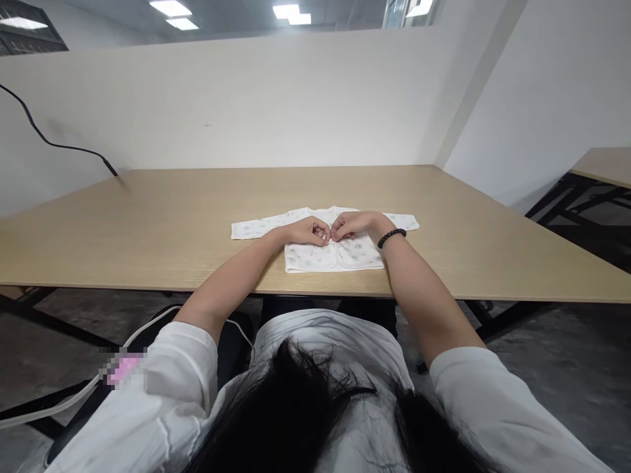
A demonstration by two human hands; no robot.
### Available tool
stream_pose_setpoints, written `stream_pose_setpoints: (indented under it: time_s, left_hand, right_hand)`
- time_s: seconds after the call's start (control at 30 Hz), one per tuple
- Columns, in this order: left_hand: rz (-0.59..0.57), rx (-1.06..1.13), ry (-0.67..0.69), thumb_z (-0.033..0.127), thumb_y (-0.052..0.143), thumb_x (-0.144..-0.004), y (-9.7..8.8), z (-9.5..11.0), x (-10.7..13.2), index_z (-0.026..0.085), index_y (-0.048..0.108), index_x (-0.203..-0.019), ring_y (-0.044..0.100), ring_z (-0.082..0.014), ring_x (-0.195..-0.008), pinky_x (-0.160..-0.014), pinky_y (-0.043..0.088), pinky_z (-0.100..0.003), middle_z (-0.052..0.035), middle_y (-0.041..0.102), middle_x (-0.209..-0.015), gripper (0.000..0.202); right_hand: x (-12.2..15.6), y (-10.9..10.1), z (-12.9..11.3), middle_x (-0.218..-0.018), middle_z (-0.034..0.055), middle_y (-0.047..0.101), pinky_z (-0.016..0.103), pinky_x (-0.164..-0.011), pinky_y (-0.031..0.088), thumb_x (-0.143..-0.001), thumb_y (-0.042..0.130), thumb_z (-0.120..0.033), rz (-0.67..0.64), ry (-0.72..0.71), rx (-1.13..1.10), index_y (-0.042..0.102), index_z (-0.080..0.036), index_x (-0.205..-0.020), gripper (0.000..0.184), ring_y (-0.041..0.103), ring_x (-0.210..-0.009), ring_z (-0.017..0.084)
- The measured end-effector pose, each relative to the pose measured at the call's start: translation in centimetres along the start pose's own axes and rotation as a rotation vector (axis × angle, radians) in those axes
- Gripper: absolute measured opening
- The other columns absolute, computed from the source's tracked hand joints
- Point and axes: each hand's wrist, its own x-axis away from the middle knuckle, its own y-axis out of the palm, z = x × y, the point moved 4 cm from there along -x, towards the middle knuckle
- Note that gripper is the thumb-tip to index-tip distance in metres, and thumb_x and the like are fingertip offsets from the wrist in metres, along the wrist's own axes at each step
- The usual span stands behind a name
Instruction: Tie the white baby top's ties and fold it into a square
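A small white baby shirt (pixel 313 257) with a faint printed pattern lies flat on the table, its sleeves spread to both sides. Its front opening runs down the middle, toward me. My left hand (pixel 309 230) and my right hand (pixel 353 225) meet over this opening, fingertips almost touching. Both hands are closed in a pinch on the shirt's front edges. The exact bit of cloth or fastener between the fingers is too small to make out. A black beaded bracelet (pixel 392 238) circles my right wrist.
The wooden table (pixel 172 223) has its front edge close to my body. A white partition (pixel 276 105) stands along its back. At the left a black cable (pixel 64 144) hangs down to the tabletop. Another table (pixel 606 164) stands at the far right.
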Motion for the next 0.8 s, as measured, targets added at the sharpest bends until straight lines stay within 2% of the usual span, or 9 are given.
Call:
stream_pose_setpoints:
  time_s: [0.23,0.43,0.6,0.8]
  left_hand:
    - [-0.026,0.076,0.031,0.028,0.075,-0.068,0.24,0.34,-0.15,0.016,0.069,-0.074,0.050,-0.0105,-0.060,-0.058,0.036,-0.024,0.0026,0.057,-0.063,0.014]
    - [-0.024,0.073,0.048,0.026,0.073,-0.070,0.26,0.14,-0.14,0.016,0.068,-0.075,0.049,-0.0100,-0.059,-0.058,0.037,-0.025,0.0032,0.056,-0.064,0.013]
    - [-0.007,0.105,0.071,0.032,0.071,-0.077,0.21,0.21,-0.01,0.016,0.064,-0.071,0.051,-0.0112,-0.062,-0.061,0.040,-0.026,0.0016,0.056,-0.065,0.019]
    - [-0.009,0.091,0.022,0.034,0.077,-0.072,0.21,0.16,-0.04,0.017,0.063,-0.072,0.048,-0.0098,-0.059,-0.057,0.037,-0.025,0.0028,0.054,-0.064,0.023]
  right_hand:
    - [0.11,-0.06,-0.10,-0.051,-0.0051,0.051,0.021,-0.046,0.032,-0.064,0.086,-0.039,-0.034,-0.016,-0.029,0.066,-0.013,-0.068,0.033,0.043,-0.048,0.007]
    - [-0.15,-0.13,0.18,-0.054,-0.0040,0.055,0.021,-0.046,0.034,-0.065,0.087,-0.039,-0.069,-0.025,-0.074,0.068,-0.012,-0.072,0.033,0.044,-0.048,0.007]
    - [-0.41,-0.22,0.57,-0.057,-0.0024,0.058,0.020,-0.046,0.035,-0.064,0.087,-0.035,-0.073,-0.031,-0.137,0.070,-0.012,-0.075,0.031,0.046,-0.049,0.007]
    - [-0.75,-0.29,0.85,-0.055,-0.0026,0.057,0.020,-0.044,0.034,-0.063,0.086,-0.031,-0.070,-0.003,-0.157,0.069,-0.013,-0.073,0.027,0.044,-0.048,0.007]
